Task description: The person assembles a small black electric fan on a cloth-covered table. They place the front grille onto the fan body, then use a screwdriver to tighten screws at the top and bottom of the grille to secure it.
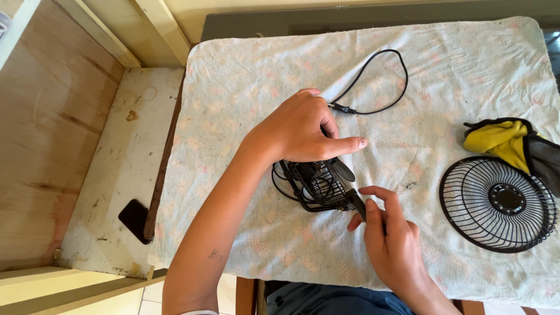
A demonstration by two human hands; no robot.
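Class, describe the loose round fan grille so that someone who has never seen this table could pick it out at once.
Start at the pale patterned cloth covering the table and go to its right edge. Just below the yellow and black rag lies the fan grille, flat and untouched by either hand. It alone is a wide black wire disc with spokes fanning out from a solid centre hub.

Bare forearms, bare hands, dark blue trousers

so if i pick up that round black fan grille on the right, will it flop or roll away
The fan grille is probably stiff, since its thin wire spokes hold an even round dome. It likely feels light, being mostly open gaps. Lying flat on the cloth it should stay put, though on edge its round rim could roll.
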